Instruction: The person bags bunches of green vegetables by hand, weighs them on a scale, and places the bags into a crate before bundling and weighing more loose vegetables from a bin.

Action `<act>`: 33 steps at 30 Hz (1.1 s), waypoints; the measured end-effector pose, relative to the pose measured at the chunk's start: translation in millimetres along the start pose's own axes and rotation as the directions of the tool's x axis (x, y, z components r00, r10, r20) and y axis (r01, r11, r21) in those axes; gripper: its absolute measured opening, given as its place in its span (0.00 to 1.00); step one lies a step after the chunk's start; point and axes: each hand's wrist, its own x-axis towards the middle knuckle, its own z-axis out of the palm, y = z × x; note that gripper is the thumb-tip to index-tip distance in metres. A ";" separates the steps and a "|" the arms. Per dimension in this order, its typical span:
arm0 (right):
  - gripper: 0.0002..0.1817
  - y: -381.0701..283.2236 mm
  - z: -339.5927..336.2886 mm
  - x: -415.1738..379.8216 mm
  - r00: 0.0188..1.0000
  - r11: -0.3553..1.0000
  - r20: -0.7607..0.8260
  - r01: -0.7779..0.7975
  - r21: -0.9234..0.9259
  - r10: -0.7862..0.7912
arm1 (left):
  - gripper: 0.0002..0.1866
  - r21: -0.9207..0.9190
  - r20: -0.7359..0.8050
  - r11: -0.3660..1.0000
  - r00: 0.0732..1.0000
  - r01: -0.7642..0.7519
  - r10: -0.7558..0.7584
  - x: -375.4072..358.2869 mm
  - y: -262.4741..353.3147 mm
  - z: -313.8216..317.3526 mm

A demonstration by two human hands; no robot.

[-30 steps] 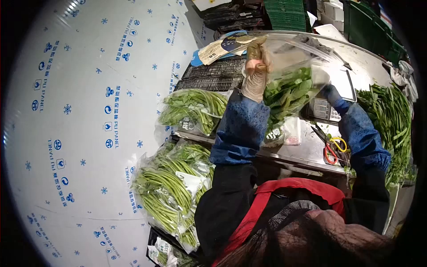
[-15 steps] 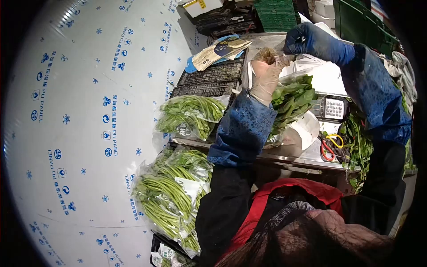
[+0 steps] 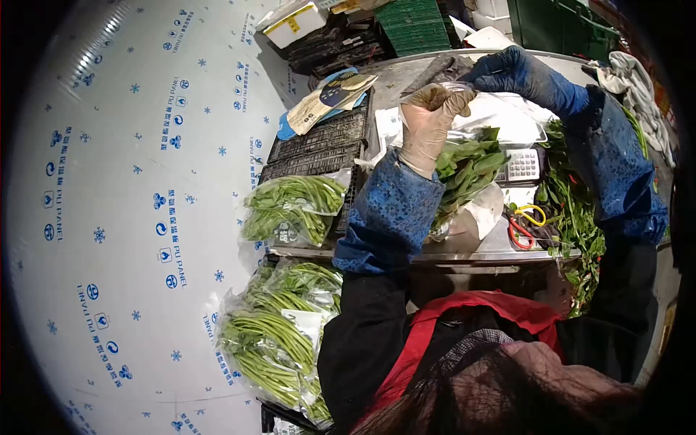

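Note:
My left hand [image 3: 429, 125], in a cream glove, is closed above a bunch of leafy greens [image 3: 470, 170] in a clear plastic bag [image 3: 458, 230]. My right hand [image 3: 507, 75], in a blue glove, is pinched close beside the left fingertips. A thin strip of clear plastic shows between the two hands, seemingly the bag's upper edge. Below the right hand lies a scale with a keypad [image 3: 522, 165]. Scissors with red and yellow handles [image 3: 523, 225] rest on the metal table near the greens.
Bagged green stems [image 3: 296, 210] lie on black crates [image 3: 312, 152] to the left, with more bagged stems [image 3: 272, 333] lower down. Loose greens [image 3: 573, 225] hang over the table's right side. A printed paper bag [image 3: 330, 101] and green crates [image 3: 413, 27] are farther back.
The view has shifted, so the table's things sit farther left. Both hands remain close together over the leafy greens, and the left fingers have turned slightly toward the right hand.

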 end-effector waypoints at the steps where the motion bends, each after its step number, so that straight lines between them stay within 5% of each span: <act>1: 0.13 -1.2 1.3 2.7 0.999 1.000 0.047 0.013 0.013 -0.013 | 0.10 0.002 0.023 1.000 1.000 -0.012 0.012 1.1 -2.6 -0.1; 3: 0.10 -6.8 6.8 2.1 0.998 0.995 0.050 0.034 0.098 -0.039 | 0.10 0.005 0.038 1.000 0.999 -0.024 0.024 0.7 -1.8 0.2; 5: 0.10 -3.4 9.2 -8.5 0.923 0.940 -0.195 0.304 -0.156 -0.331 | 0.10 0.113 0.001 0.994 1.000 -0.006 0.006 0.3 0.2 -1.0; 7: 0.10 14.1 -32.1 -28.0 0.866 0.963 -0.453 0.263 0.057 -0.210 | 0.09 0.027 -0.079 0.999 0.996 -0.037 0.039 1.3 -6.9 -7.6; 8: 0.13 30.6 -56.3 -50.9 0.784 0.985 -0.606 0.171 0.003 -0.134 | 0.10 0.112 -0.085 0.992 0.994 -0.056 0.065 0.9 -4.3 -14.3; 10: 0.14 73.1 -82.0 -94.6 0.684 0.990 -0.721 -0.010 0.137 0.107 | 0.11 0.133 -0.134 0.984 0.981 -0.120 0.137 1.8 -4.5 -25.9; 12: 0.13 107.9 -77.4 -101.9 0.856 0.973 -0.465 -0.215 0.083 0.228 | 0.12 0.195 -0.097 0.980 0.993 -0.046 0.065 -2.1 4.8 -21.1; 15: 0.17 55.1 -43.7 -74.0 0.964 0.996 -0.257 -0.047 0.070 0.064 | 0.12 0.161 0.015 0.987 1.000 -0.026 0.024 -0.7 3.0 -0.9; 18: 0.17 -0.4 -21.9 -37.1 0.995 0.999 -0.096 0.015 0.031 -0.012 | 0.11 0.212 0.037 0.974 0.996 0.074 -0.084 -2.2 10.2 16.8; 24: 0.12 -16.4 -1.1 -4.5 0.994 0.998 0.093 0.053 -0.023 -0.051 | 0.14 0.090 0.118 0.996 0.992 0.027 -0.038 -5.3 0.9 17.7; 25: 0.09 -10.1 5.7 -6.9 0.986 0.986 -0.001 0.164 -0.002 -0.164 | 0.15 0.105 0.141 0.994 0.989 0.019 -0.034 -5.6 0.7 16.2; 27: 0.09 -12.0 11.7 -12.0 0.943 0.919 -0.096 0.282 -0.275 -0.318 | 0.16 0.055 0.130 0.996 0.988 0.074 -0.080 -6.7 7.8 16.1; 28: 0.08 -8.8 17.3 -14.1 0.957 0.969 -0.165 0.246 0.029 -0.238 | 0.16 0.175 0.115 0.982 0.989 0.077 -0.098 -7.5 10.5 15.7; 29: 0.09 0.0 9.5 -18.0 0.945 0.971 -0.228 0.238 -0.016 -0.235 | 0.16 0.290 0.101 0.954 0.988 0.081 -0.115 -8.7 13.3 16.0; 32: 0.13 48.8 -62.7 -62.9 0.765 0.995 -0.639 0.103 -0.002 -0.080 | 0.16 0.184 -0.050 0.983 0.999 0.017 -0.008 -13.7 12.7 5.3; 33: 0.13 73.8 -74.1 -91.9 0.764 0.995 -0.641 0.099 -0.002 -0.078 | 0.15 0.299 -0.097 0.954 0.995 0.007 0.023 -13.4 16.9 -8.4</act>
